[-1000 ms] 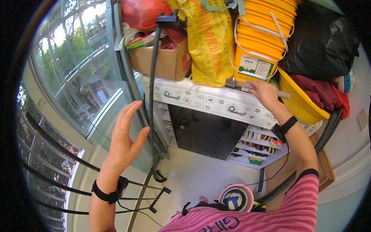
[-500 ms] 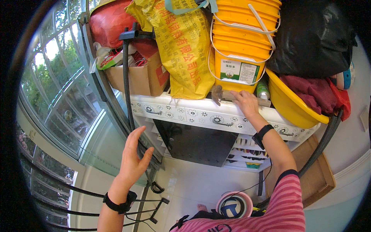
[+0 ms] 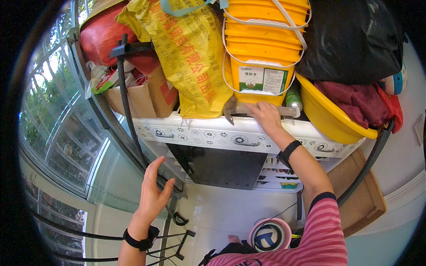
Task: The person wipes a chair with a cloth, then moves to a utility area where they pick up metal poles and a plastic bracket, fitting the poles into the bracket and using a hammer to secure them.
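Observation:
A hammer with a rusty brown head [image 3: 230, 110] lies along the front edge of the white cabinet top [image 3: 195, 124]. My right hand [image 3: 266, 117] reaches over its pale handle [image 3: 287, 111], fingers curled round the middle. The handle's far end points right, by a green spray can [image 3: 293, 98]. Behind the hammer stands a stack of yellow buckets [image 3: 248, 53] with white handles. My left hand [image 3: 153, 190] hangs in the air before the cabinet, fingers apart and holding nothing.
Left of the buckets are a yellow woven sack [image 3: 195, 66] and an open cardboard box [image 3: 162, 95]. A yellow basin [image 3: 328, 113] with dark red cloth and a black bag [image 3: 350, 44] sit right. A black metal frame [image 3: 124, 88] rises at left. A ball in a pink basin [image 3: 286, 226] is below.
The whole view has shifted, so the cabinet and its load sit further left in the picture. The hammer's handle end appears slightly raised under my right hand. My left hand stays open.

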